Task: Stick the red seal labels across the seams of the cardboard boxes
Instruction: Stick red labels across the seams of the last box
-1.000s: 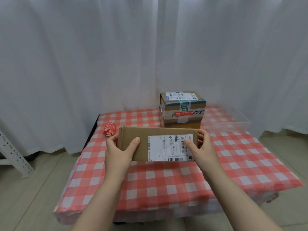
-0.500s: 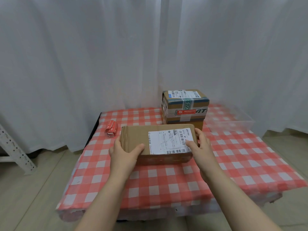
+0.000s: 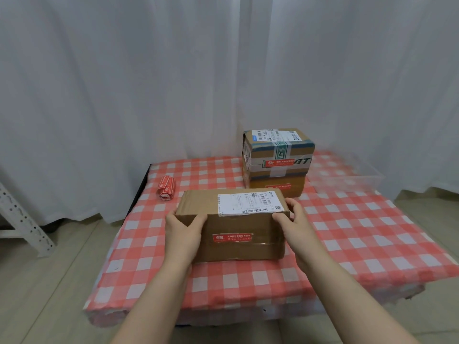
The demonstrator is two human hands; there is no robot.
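Observation:
A brown cardboard box sits mid-table with a white shipping label on top and a red seal label across the taped seam on its near face. My left hand grips its left end, thumb on the front face. My right hand grips its right end. Behind it stand two stacked boxes, each with a red seal label on the front. A roll of red seal labels lies at the table's far left.
The table carries a red-and-white checked cloth. A clear plastic bin stands at the back right beside the stacked boxes. White curtains hang behind. A white metal rack leg stands on the floor at left.
Both hands have turned the box toward me and set it down, so the shipping label now faces up and the near face with a red seal label shows.

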